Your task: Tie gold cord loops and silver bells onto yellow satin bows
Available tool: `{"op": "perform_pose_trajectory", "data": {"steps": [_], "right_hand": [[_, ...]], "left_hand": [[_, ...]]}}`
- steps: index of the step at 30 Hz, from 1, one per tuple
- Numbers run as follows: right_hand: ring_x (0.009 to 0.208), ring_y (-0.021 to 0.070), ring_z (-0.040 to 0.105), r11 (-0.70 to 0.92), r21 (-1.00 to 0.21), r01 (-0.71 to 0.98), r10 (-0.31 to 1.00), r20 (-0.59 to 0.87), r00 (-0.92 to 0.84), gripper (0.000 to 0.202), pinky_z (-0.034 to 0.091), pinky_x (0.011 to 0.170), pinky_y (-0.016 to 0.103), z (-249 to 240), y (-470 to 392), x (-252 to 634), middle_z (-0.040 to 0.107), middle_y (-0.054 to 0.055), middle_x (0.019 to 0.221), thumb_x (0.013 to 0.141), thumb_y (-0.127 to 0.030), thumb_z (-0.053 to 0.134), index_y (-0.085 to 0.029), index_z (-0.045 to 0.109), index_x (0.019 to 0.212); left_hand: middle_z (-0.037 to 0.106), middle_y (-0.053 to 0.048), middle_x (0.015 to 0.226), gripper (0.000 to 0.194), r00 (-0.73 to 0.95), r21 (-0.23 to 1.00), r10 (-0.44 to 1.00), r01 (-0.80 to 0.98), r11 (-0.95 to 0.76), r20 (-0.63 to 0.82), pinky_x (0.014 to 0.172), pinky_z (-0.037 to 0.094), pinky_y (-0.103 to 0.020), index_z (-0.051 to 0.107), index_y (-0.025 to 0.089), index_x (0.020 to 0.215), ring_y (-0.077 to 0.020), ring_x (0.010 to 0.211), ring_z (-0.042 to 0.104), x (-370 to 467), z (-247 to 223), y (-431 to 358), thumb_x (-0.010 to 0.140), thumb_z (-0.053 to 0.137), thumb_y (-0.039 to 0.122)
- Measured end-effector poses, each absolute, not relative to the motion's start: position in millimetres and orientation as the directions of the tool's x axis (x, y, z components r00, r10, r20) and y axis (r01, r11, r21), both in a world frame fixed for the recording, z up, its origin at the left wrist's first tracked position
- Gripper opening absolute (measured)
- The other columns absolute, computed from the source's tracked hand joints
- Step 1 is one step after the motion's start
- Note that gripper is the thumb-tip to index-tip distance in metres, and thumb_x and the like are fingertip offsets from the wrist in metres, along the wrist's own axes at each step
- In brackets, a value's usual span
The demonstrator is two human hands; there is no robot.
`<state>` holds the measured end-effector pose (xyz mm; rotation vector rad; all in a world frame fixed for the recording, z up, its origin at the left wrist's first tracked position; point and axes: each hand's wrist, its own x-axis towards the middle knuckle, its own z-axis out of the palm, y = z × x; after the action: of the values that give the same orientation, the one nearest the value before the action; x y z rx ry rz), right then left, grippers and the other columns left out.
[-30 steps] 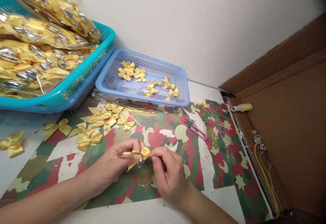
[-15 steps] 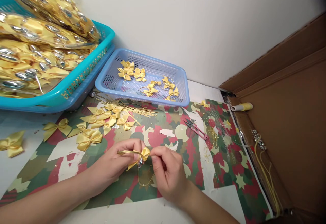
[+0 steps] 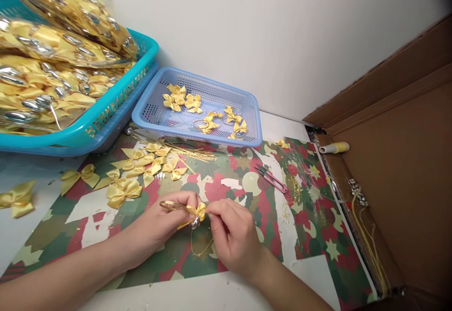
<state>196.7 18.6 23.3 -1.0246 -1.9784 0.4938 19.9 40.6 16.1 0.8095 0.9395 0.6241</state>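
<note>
Near the front of the table, my left hand (image 3: 160, 224) pinches a yellow ribbon bow (image 3: 200, 211) with a loop of gold cord (image 3: 171, 205) rising between the fingers. A shiny silver bead (image 3: 195, 222) sits at the bow's near side. My right hand (image 3: 235, 235) is closed just right of the bow, thumb against forefinger, pinching the gold cord. A slack curve of that cord (image 3: 200, 254) hangs below, between both hands. Several loose yellow bows (image 3: 146, 162) lie beyond my left hand, beside a bundle of gold cords (image 3: 196, 153).
A blue basket (image 3: 259, 122) at the back holds several bows. Left of it, a turquoise basket (image 3: 150, 49) is heaped with bagged bows and silver beads. Pink thread snips (image 3: 271, 179) lie right of centre. A cardboard wall (image 3: 399, 160) stands on the right.
The bow and bead have turned slightly in my left fingers, and the cord loop has shifted a little left. My right hand stays close beside the bow.
</note>
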Motion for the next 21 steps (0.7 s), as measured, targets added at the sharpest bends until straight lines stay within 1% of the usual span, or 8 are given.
{"op": "perform_pose_trajectory", "data": {"steps": [2, 5, 8, 10, 12, 15, 18, 21], "right_hand": [[0.058, 0.0141, 0.051, 0.608, -0.614, 0.503, 0.793, 0.504, -0.342, 0.019, 0.041, 0.056, 0.026, 23.4, 19.8, 198.1, 0.060, 0.000, 0.068, 0.094, -0.008, 0.042, -0.020, 0.057, 0.092], [0.055, 0.0147, 0.043, 0.658, -0.534, 0.530, 0.749, 0.534, -0.393, 0.022, 0.035, 0.054, 0.027, 25.3, 22.6, 200.9, 0.052, -0.001, 0.064, 0.093, -0.006, 0.040, -0.019, 0.058, 0.093], [0.055, 0.0160, 0.037, 0.693, -0.483, 0.534, 0.716, 0.541, -0.440, 0.028, 0.030, 0.053, 0.028, 28.4, 25.6, 204.1, 0.043, -0.002, 0.062, 0.092, -0.004, 0.037, -0.020, 0.060, 0.094], [0.056, 0.0166, 0.036, 0.694, -0.482, 0.535, 0.717, 0.524, -0.459, 0.029, 0.030, 0.054, 0.028, 29.7, 27.0, 205.4, 0.040, -0.002, 0.062, 0.092, -0.004, 0.037, -0.021, 0.060, 0.094], [0.057, 0.0163, 0.036, 0.682, -0.515, 0.520, 0.731, 0.509, -0.454, 0.029, 0.030, 0.055, 0.028, 29.2, 27.9, 205.7, 0.039, -0.002, 0.063, 0.093, -0.005, 0.037, -0.022, 0.060, 0.094], [0.057, 0.0147, 0.037, 0.632, -0.625, 0.458, 0.774, 0.479, -0.414, 0.027, 0.032, 0.055, 0.026, 26.3, 28.5, 204.0, 0.039, -0.003, 0.065, 0.095, -0.007, 0.038, -0.023, 0.060, 0.093], [0.056, 0.0126, 0.040, 0.548, -0.744, 0.382, 0.828, 0.418, -0.375, 0.023, 0.034, 0.054, 0.024, 23.8, 28.3, 201.5, 0.042, -0.004, 0.065, 0.097, -0.010, 0.040, -0.023, 0.058, 0.088], [0.055, 0.0116, 0.042, 0.464, -0.820, 0.335, 0.871, 0.353, -0.342, 0.022, 0.035, 0.053, 0.023, 22.9, 27.1, 199.6, 0.046, -0.004, 0.065, 0.097, -0.013, 0.041, -0.023, 0.056, 0.085]], "left_hand": [[0.038, 0.006, 0.062, 0.021, 0.462, 0.817, 0.759, -0.117, 0.565, -0.459, 0.056, 0.028, -0.025, 0.044, 0.022, 0.060, -0.0144, 0.062, 0.028, 20.0, 15.9, 40.8, 0.068, 0.061, 0.030], [0.039, 0.006, 0.061, 0.024, 0.471, 0.817, 0.754, -0.112, 0.566, -0.458, 0.056, 0.027, -0.025, 0.044, 0.022, 0.060, -0.0142, 0.062, 0.028, 20.0, 16.5, 41.0, 0.068, 0.064, 0.031], [0.037, 0.006, 0.060, 0.034, 0.478, 0.815, 0.749, -0.108, 0.569, -0.459, 0.055, 0.025, -0.025, 0.042, 0.022, 0.059, -0.0138, 0.061, 0.027, 20.2, 18.0, 41.1, 0.071, 0.069, 0.039], [0.035, 0.006, 0.060, 0.036, 0.492, 0.809, 0.738, -0.108, 0.578, -0.462, 0.054, 0.024, -0.025, 0.043, 0.022, 0.060, -0.0138, 0.060, 0.026, 20.2, 18.5, 41.2, 0.073, 0.069, 0.043], [0.034, 0.006, 0.061, 0.033, 0.507, 0.799, 0.726, -0.112, 0.591, -0.466, 0.054, 0.023, -0.025, 0.044, 0.022, 0.061, -0.0140, 0.060, 0.025, 19.7, 18.2, 41.3, 0.073, 0.068, 0.042], [0.036, 0.005, 0.062, 0.029, 0.515, 0.785, 0.711, -0.113, 0.609, -0.478, 0.054, 0.025, -0.026, 0.045, 0.023, 0.061, -0.0145, 0.060, 0.027, 18.4, 17.7, 41.8, 0.072, 0.067, 0.038], [0.038, 0.005, 0.061, 0.028, 0.525, 0.780, 0.703, -0.111, 0.616, -0.480, 0.055, 0.026, -0.025, 0.046, 0.022, 0.061, -0.0146, 0.061, 0.028, 17.0, 17.8, 42.3, 0.072, 0.067, 0.037], [0.040, 0.005, 0.062, 0.030, 0.536, 0.776, 0.700, -0.123, 0.618, -0.472, 0.057, 0.027, -0.025, 0.048, 0.022, 0.061, -0.0147, 0.062, 0.029, 16.6, 18.0, 42.7, 0.073, 0.069, 0.039]]}}
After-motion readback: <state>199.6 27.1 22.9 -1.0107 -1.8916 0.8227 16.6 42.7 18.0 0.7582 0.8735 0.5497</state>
